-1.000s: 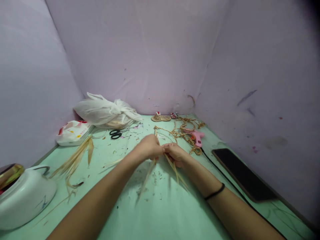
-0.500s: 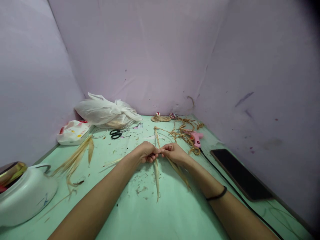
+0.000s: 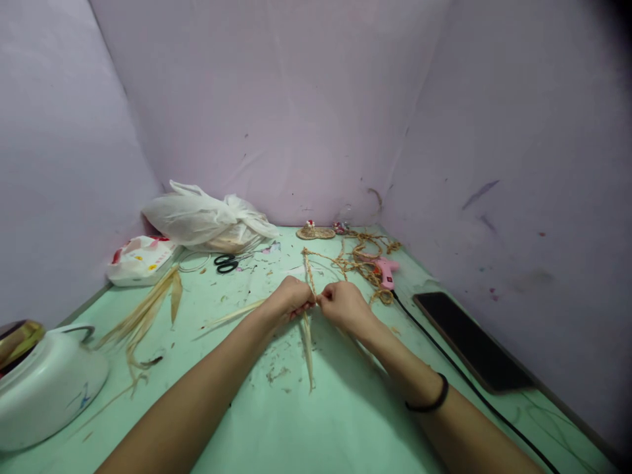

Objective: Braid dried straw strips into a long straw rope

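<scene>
A braided cord of dry, straw-coloured fibre runs from the far middle of the green table down to my hands. My left hand is closed, pinching the cord's near end. Right beside it, the fingers of my right hand are pinched together on the fibre strands at the same spot. A loose pale strand hangs down toward me below the left fingers. Another strand sticks out to the left behind my left wrist. One more passes beneath my right forearm, mostly hidden by it.
A coiled braid lies by a pink glue gun, its cable running right past a phone. Leftward are black scissors, dry husk strips, a tissue pack, a white plastic bag and a white pot.
My right hand has turned, its back now more toward me, and the strand below it has slipped mostly behind the forearm. The left hand keeps its pinch. The view has shifted slightly.
</scene>
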`<state>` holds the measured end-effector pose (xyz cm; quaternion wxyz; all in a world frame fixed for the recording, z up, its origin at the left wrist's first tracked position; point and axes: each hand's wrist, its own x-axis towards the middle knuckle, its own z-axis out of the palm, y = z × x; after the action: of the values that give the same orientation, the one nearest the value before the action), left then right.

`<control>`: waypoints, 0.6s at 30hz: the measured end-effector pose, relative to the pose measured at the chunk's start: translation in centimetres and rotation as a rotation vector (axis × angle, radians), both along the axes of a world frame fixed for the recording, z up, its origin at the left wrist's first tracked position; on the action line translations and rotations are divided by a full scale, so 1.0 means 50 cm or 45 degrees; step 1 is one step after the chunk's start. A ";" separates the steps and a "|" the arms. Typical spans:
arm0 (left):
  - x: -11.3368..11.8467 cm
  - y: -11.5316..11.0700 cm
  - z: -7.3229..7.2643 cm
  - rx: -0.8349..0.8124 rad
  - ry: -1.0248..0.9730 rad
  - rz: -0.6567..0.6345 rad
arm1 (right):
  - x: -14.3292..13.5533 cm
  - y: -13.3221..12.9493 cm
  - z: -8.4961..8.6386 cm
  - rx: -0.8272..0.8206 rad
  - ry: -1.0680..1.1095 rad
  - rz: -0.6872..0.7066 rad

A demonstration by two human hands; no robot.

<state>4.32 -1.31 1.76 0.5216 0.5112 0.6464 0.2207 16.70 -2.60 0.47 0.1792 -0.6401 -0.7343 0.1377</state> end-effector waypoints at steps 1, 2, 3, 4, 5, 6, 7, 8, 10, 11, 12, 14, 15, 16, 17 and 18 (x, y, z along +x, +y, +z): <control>0.004 -0.003 0.004 -0.013 0.020 0.010 | -0.001 -0.001 0.004 -0.050 0.036 -0.039; 0.007 -0.005 0.006 -0.025 0.033 0.020 | -0.002 -0.004 0.008 -0.082 0.062 -0.066; 0.009 -0.006 0.006 -0.034 0.031 0.028 | -0.004 -0.008 0.012 -0.090 0.072 -0.085; 0.010 -0.005 0.005 -0.042 0.008 0.034 | -0.007 -0.014 0.016 -0.074 0.057 -0.100; 0.010 -0.003 0.002 -0.048 -0.022 0.038 | -0.011 -0.021 0.018 -0.034 0.020 -0.111; 0.009 0.000 -0.002 -0.060 -0.055 0.045 | -0.016 -0.029 0.020 0.019 -0.032 -0.120; 0.007 0.004 -0.007 -0.083 -0.092 0.055 | -0.022 -0.038 0.020 0.075 -0.095 -0.125; 0.004 0.008 -0.012 -0.116 -0.140 0.064 | -0.029 -0.047 0.019 0.128 -0.163 -0.120; -0.004 0.015 -0.020 -0.188 -0.263 0.063 | -0.043 -0.063 0.015 0.210 -0.287 -0.056; -0.008 0.018 -0.024 -0.213 -0.312 0.057 | -0.049 -0.070 0.011 0.231 -0.334 -0.006; -0.012 0.019 -0.026 -0.221 -0.342 0.049 | -0.054 -0.075 0.008 0.237 -0.369 0.051; -0.020 0.019 -0.030 -0.174 -0.342 0.015 | -0.058 -0.080 0.004 0.221 -0.401 0.166; -0.024 0.019 -0.031 -0.135 -0.324 -0.006 | -0.057 -0.080 0.004 0.207 -0.394 0.212; -0.028 0.019 -0.032 -0.098 -0.314 -0.030 | -0.054 -0.078 0.005 0.193 -0.369 0.237; -0.032 0.019 -0.032 -0.070 -0.317 -0.055 | -0.049 -0.074 0.006 0.191 -0.320 0.232; -0.036 0.020 -0.032 -0.053 -0.335 -0.088 | -0.042 -0.067 0.009 0.208 -0.246 0.188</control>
<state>2.52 -0.33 0.14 0.6197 0.4889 0.5588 0.2544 14.62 -5.96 0.93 0.1488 -0.5779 -0.8019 0.0280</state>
